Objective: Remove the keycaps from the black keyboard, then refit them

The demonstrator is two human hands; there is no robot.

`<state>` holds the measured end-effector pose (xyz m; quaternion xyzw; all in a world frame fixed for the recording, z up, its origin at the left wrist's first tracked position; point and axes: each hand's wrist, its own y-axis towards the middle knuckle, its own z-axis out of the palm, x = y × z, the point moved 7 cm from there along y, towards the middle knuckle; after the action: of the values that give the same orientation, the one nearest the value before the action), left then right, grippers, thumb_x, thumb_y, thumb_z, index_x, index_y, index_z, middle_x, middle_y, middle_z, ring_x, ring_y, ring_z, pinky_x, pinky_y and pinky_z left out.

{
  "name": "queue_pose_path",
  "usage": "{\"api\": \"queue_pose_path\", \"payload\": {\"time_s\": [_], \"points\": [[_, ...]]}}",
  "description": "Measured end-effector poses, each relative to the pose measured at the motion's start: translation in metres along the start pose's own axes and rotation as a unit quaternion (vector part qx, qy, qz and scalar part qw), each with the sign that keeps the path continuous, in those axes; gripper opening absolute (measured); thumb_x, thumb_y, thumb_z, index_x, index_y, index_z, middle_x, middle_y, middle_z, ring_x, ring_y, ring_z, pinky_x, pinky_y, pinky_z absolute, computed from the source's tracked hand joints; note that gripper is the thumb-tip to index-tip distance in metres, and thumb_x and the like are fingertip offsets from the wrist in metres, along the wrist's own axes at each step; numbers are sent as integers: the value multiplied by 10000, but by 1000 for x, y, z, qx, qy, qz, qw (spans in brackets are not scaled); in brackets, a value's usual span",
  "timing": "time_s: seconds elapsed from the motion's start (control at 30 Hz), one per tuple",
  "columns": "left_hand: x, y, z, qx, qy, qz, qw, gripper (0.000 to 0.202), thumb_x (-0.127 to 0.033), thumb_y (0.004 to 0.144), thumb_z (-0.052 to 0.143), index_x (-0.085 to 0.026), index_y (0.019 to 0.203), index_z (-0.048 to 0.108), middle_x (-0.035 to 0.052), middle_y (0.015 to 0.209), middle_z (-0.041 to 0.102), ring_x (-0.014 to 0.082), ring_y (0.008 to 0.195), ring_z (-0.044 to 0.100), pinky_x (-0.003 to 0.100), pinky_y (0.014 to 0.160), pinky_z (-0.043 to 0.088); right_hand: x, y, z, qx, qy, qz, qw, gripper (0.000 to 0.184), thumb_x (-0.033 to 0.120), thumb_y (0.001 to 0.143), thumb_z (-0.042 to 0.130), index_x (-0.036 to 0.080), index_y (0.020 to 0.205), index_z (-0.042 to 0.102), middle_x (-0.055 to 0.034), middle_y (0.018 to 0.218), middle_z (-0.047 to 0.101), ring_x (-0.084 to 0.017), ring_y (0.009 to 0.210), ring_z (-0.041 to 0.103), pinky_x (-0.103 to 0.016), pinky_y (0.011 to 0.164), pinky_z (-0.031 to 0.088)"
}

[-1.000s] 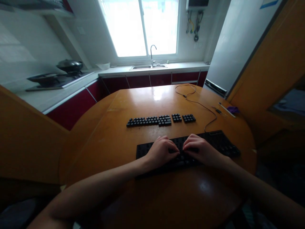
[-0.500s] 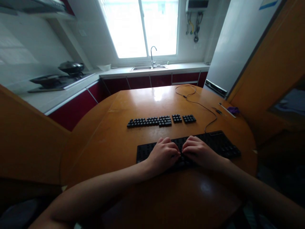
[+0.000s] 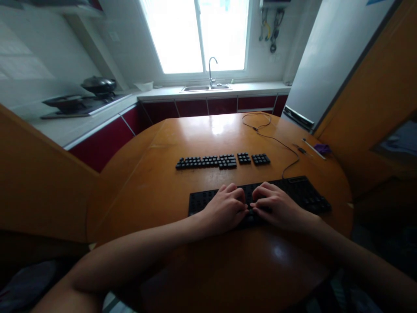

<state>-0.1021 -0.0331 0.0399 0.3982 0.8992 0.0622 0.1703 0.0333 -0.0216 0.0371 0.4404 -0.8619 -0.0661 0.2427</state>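
A black keyboard (image 3: 301,191) lies near the front of the wooden table, with many of its keycaps off on the left part. Above its middle, my left hand (image 3: 228,208) is curled, fingertips pinched together over the keys. My right hand (image 3: 275,204) faces it from the other side, also with bent fingers drawn together. The two sets of fingertips are a small gap apart, and whatever they grip is too small or hidden to name. Behind the keyboard, loose black keycaps (image 3: 205,162) are laid out in grouped rows, with two smaller blocks at their right end.
The keyboard's cable (image 3: 276,141) loops over the right of the table (image 3: 146,182). A thin white stick (image 3: 313,149), a small dark tool (image 3: 301,149) and a purple cloth (image 3: 322,148) lie near the right edge. Beyond are a sink (image 3: 195,88), stove (image 3: 87,104) and fridge (image 3: 329,61).
The view has shifted slightly, moving the table and keyboard a little in the picture. Both hands remain over the keyboard's middle, their fingertips slightly farther apart.
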Motion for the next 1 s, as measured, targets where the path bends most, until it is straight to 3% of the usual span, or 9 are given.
{"api": "queue_pose_path", "payload": {"time_s": [0.17, 0.27, 0.33, 0.47, 0.6, 0.77, 1.0], "points": [[-2, -1, 3, -4, -13, -4, 1000, 218, -303, 948, 613, -231, 816, 770, 65, 989, 688, 231, 980, 557, 408, 876, 429, 1, 0, 1, 3, 4, 4, 1000, 192, 228, 941, 613, 223, 776, 711, -65, 974, 672, -213, 936, 568, -377, 839, 489], [9, 5, -6, -24, -50, -8, 998, 175, -312, 929, 654, -250, 829, 785, 50, 981, 702, 218, 965, 579, 390, 883, 445, 3, 5, -6, -10, 13, -7, 1000, 172, 234, 938, 624, 229, 795, 719, -63, 969, 681, -213, 934, 578, -378, 847, 491], [31, 12, -19, -64, -66, -29, 995, 129, -305, 916, 674, -259, 895, 793, 38, 960, 714, 206, 937, 598, 375, 879, 457, -1, 14, -14, -38, 14, -1, 999, 160, 241, 947, 613, 228, 841, 732, -65, 952, 690, -217, 931, 584, -382, 857, 491], [100, 24, -45, -159, -15, -104, 982, 115, -265, 883, 709, -246, 955, 796, 42, 937, 724, 209, 910, 614, 375, 879, 465, -22, 50, -23, -94, -26, 28, 995, 163, 249, 942, 610, 212, 999, 759, -85, 987, 697, -244, 988, 573, -394, 893, 483], [149, 29, -45, -158, 65, -157, 973, 114, -237, 833, 760, -241, 936, 808, 57, 941, 720, 240, 925, 601, 384, 851, 463, -46, 98, -5, -58, -95, 42, 993, 220, 243, 935, 608, 194, 1081, 764, -99, 1042, 668, -250, 1027, 547, -378, 927, 454], [159, 28, -28, -126, 94, -140, 978, 150, -240, 821, 775, -270, 964, 808, 60, 960, 695, 249, 965, 580, 386, 867, 462, -59, 135, 25, 1, -163, 49, 985, 206, 248, 931, 610, 210, 1047, 776, -107, 1069, 633, -258, 1036, 524, -371, 896, 422], [160, 25, -21, -128, 86, -131, 979, 99, -241, 863, 724, -266, 894, 814, 56, 962, 724, 242, 974, 576, 390, 891, 457, -60, 146, 36, 25, -164, 9, 986, 170, 242, 930, 640, 234, 981, 802, -96, 1065, 640, -250, 1043, 500, -356, 886, 387]]}}
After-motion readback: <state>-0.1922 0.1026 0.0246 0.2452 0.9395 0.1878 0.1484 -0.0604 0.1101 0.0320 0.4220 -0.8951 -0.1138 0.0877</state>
